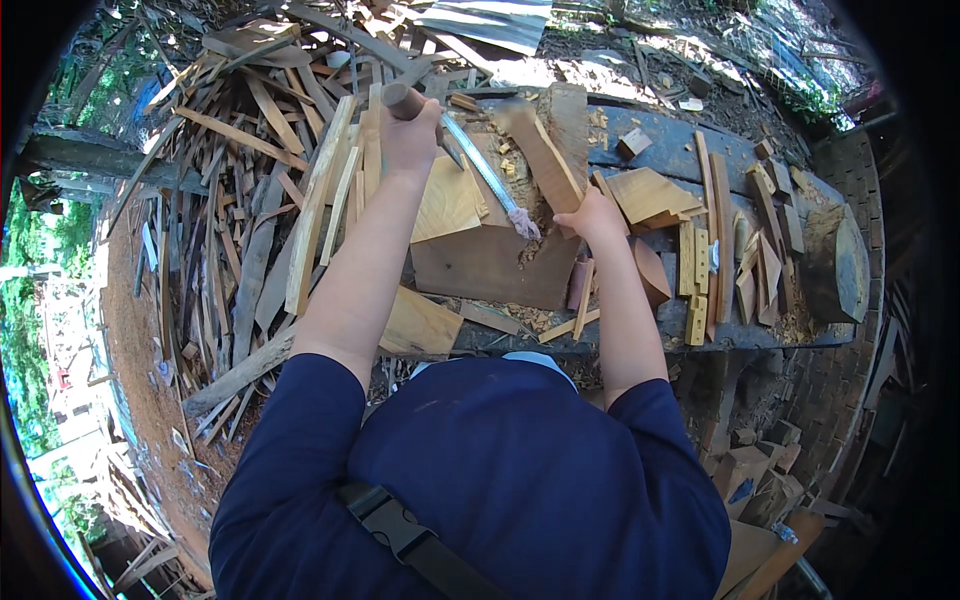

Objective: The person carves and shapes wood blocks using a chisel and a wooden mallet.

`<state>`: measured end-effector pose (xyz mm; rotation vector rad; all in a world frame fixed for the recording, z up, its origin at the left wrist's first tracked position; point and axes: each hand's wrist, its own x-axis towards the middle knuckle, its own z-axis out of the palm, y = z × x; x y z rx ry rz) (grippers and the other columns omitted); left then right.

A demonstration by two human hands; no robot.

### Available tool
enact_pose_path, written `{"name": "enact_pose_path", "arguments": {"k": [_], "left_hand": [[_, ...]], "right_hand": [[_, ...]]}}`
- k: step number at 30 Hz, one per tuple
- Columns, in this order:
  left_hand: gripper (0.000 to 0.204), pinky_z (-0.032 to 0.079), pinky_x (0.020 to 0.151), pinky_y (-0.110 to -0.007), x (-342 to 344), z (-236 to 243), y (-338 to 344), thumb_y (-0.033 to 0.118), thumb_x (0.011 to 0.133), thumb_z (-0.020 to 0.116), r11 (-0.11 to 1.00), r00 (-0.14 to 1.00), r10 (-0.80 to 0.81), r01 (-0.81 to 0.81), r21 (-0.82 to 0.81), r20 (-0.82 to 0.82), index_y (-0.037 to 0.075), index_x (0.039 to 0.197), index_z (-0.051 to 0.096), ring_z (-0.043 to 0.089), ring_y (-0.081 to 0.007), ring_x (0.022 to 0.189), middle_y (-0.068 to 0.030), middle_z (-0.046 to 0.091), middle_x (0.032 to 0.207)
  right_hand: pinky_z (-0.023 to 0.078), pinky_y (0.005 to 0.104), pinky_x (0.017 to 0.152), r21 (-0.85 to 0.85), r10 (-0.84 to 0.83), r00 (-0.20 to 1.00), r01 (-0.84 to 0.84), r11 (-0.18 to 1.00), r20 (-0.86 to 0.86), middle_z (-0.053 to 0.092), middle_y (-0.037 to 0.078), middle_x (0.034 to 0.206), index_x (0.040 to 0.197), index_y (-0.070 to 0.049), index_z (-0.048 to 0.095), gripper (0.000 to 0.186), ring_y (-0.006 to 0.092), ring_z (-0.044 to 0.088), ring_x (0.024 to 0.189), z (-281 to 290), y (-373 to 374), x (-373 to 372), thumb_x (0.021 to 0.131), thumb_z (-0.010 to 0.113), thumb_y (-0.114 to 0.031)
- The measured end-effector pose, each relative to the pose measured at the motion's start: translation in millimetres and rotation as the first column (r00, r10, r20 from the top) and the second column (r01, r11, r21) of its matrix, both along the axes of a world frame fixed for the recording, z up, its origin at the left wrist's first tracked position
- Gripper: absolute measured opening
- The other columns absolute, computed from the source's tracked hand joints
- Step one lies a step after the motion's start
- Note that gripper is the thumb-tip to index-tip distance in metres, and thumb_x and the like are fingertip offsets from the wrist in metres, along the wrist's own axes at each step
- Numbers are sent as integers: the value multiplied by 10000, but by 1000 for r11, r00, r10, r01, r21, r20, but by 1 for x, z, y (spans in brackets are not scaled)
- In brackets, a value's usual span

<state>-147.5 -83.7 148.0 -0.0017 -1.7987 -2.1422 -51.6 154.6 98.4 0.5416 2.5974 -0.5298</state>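
Observation:
My left hand (pixel 410 140) is closed round a thick wooden handle (pixel 403 100), whose round dark end points up past my fingers. Whatever the handle belongs to is mostly hidden by the hand. My right hand (pixel 596 217) grips the near end of a curved piece of wood (pixel 550 160), which leans away over the work surface, its far end blurred. Between the two hands lies a pale blue strip (pixel 482 165) with a rag-like bundle (pixel 524 224) at its near end. Below is a broad brown wooden block (pixel 490 268), with a yellowish board (pixel 447 200) beside my left wrist.
A large heap of scrap wood strips (pixel 240 190) fills the left. On the dark bench (pixel 675 160) at right lie yellow wooden pieces (pixel 692 270), wood offcuts (pixel 762 275) and a log section (pixel 836 262). Wood chips (pixel 508 318) are scattered near the block.

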Motion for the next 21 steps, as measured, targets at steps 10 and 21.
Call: {"name": "enact_pose_path", "arguments": {"k": [10, 21], "left_hand": [[191, 454, 631, -266, -7, -7, 5, 116, 701, 647, 980, 998, 35, -23, -197, 59, 37, 819, 521, 557, -117, 658, -29, 574, 720], [208, 443, 697, -304, 13, 13, 18, 191, 715, 674, 937, 999, 1, 16, -350, 47, 44, 812, 563, 570, -145, 747, -54, 602, 801]], "right_hand": [[507, 368, 722, -984, -375, 911, 175, -29, 173, 556, 127, 1068, 1303, -101, 308, 587, 240, 589, 881, 34, 7, 27, 786, 571, -8], [467, 348, 740, -184, 62, 470, -459, 869, -881, 583, 189, 1008, 1230, -1, 402, 457, 250, 610, 882, 179, -28, 31, 821, 583, -91]]}}
